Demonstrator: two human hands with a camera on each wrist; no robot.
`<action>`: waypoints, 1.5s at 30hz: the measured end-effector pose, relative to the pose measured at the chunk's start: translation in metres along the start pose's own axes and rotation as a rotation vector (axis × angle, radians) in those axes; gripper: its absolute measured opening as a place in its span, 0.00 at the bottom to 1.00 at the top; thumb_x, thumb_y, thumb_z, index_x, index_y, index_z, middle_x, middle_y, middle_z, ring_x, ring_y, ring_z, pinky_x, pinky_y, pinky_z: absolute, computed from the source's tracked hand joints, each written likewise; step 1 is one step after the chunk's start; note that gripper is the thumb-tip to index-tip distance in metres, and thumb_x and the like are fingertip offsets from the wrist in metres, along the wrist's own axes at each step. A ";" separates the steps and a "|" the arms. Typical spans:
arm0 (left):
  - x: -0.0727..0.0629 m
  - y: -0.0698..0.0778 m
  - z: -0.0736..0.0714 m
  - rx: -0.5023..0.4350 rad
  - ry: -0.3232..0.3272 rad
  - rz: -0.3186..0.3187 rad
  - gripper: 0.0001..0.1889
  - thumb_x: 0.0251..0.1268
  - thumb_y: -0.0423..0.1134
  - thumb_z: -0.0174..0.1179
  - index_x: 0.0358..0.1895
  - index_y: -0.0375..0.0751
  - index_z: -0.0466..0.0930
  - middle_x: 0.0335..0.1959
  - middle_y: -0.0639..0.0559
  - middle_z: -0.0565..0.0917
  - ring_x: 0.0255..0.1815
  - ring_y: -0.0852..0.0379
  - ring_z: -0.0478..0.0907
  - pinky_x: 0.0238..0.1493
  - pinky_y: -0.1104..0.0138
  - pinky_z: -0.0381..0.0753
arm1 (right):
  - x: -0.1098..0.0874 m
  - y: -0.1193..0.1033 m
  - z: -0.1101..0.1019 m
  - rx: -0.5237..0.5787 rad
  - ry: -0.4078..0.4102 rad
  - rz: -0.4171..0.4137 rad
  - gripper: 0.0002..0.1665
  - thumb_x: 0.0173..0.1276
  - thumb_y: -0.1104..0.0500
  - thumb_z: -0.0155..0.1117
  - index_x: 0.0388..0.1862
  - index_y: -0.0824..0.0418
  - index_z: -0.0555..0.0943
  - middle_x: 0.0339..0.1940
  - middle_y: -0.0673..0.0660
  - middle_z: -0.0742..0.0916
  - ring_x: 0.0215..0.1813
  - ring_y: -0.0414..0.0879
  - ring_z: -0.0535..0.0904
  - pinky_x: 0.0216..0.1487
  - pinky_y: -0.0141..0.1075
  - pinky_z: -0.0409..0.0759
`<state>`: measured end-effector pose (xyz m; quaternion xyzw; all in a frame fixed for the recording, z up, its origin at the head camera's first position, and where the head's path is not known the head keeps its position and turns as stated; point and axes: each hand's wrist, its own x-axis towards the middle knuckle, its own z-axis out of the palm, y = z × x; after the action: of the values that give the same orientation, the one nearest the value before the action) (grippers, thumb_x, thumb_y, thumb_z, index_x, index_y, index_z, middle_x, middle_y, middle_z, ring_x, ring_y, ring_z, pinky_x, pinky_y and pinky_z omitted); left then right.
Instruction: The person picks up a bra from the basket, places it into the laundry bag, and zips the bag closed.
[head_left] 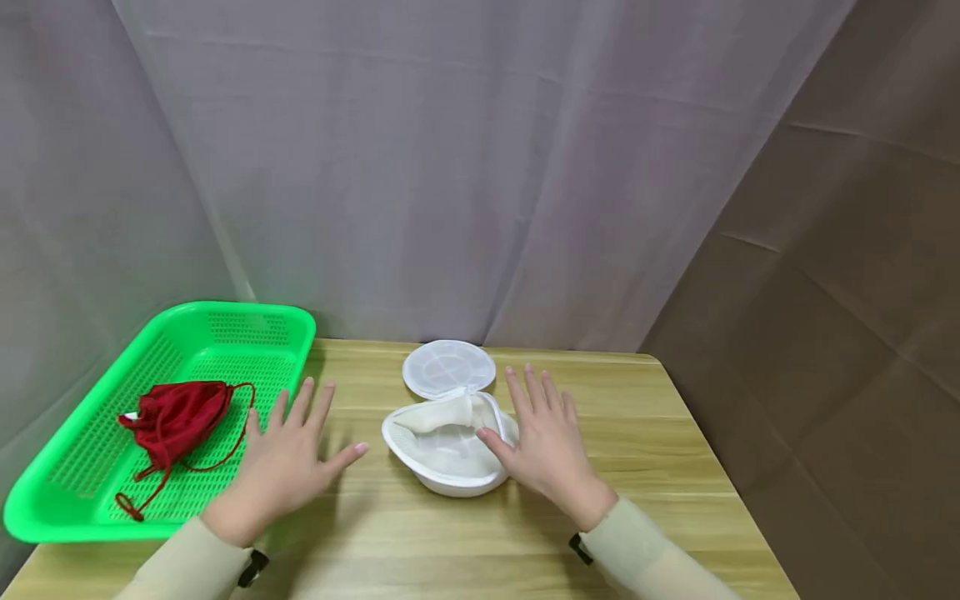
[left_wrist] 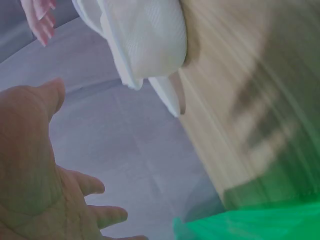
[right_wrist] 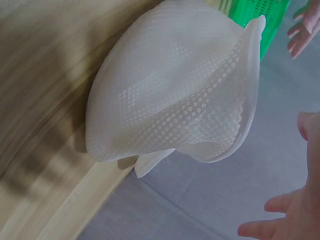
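Observation:
A white mesh laundry bag [head_left: 454,454] sits on the table with its zipped rim unfastened and its round lid [head_left: 448,369] folded back behind it. One side of the mesh sags inward, as the right wrist view shows. My left hand [head_left: 288,462] hovers palm down between the bag and the green basket, fingers spread, holding nothing. Just right of the bag is my right hand [head_left: 551,446], likewise spread and holding nothing; its thumb overlaps the bag's rim in the head view. In the right wrist view there is a gap between the bag's mesh [right_wrist: 165,95] and those fingers.
The green perforated basket [head_left: 300,333] stands at the table's left. In it lies a crumpled red cloth item [head_left: 183,417] with thin red cords. A grey curtain [head_left: 420,167] hangs behind the wooden table [head_left: 622,417], and a brown cloth [head_left: 840,333] hangs along the right.

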<state>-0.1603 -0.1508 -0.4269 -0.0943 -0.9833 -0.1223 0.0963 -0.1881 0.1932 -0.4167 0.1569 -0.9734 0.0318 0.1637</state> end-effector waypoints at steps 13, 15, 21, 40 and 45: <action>0.005 -0.046 -0.044 -0.018 -0.119 -0.044 0.55 0.58 0.79 0.38 0.78 0.42 0.39 0.74 0.30 0.50 0.67 0.20 0.46 0.56 0.25 0.41 | -0.003 -0.008 0.004 0.453 -0.111 0.198 0.58 0.58 0.24 0.56 0.78 0.51 0.52 0.73 0.61 0.67 0.69 0.60 0.65 0.65 0.55 0.65; 0.009 -0.056 -0.046 -0.014 -0.129 -0.062 0.56 0.58 0.79 0.39 0.78 0.40 0.40 0.73 0.28 0.50 0.67 0.19 0.46 0.55 0.24 0.41 | -0.002 -0.009 0.004 0.548 -0.135 0.261 0.58 0.56 0.23 0.58 0.78 0.49 0.54 0.70 0.60 0.71 0.67 0.58 0.69 0.63 0.53 0.69; 0.018 -0.085 -0.047 -0.048 -0.174 -0.118 0.57 0.58 0.78 0.40 0.77 0.36 0.38 0.72 0.23 0.46 0.65 0.15 0.42 0.52 0.23 0.38 | 0.002 -0.008 0.006 0.739 -0.137 0.352 0.54 0.56 0.30 0.66 0.75 0.52 0.60 0.59 0.60 0.80 0.56 0.55 0.78 0.54 0.48 0.77; 0.011 -0.149 -0.042 -0.111 -0.456 -0.168 0.60 0.58 0.73 0.52 0.67 0.14 0.44 0.60 0.09 0.48 0.55 0.07 0.49 0.48 0.26 0.58 | -0.012 -0.009 0.027 0.920 -0.185 0.420 0.36 0.61 0.50 0.71 0.62 0.68 0.72 0.45 0.59 0.84 0.44 0.50 0.82 0.41 0.37 0.82; 0.013 -0.160 -0.033 -0.148 -0.492 -0.153 0.61 0.58 0.68 0.57 0.65 0.10 0.40 0.59 0.08 0.53 0.59 0.13 0.52 0.51 0.30 0.61 | -0.016 -0.008 0.032 0.903 -0.193 0.384 0.23 0.63 0.55 0.68 0.51 0.69 0.79 0.40 0.57 0.85 0.40 0.46 0.82 0.39 0.34 0.82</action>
<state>-0.2006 -0.3095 -0.4279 -0.0533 -0.9698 -0.1743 -0.1623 -0.1812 0.1866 -0.4520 0.0325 -0.8844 0.4651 -0.0202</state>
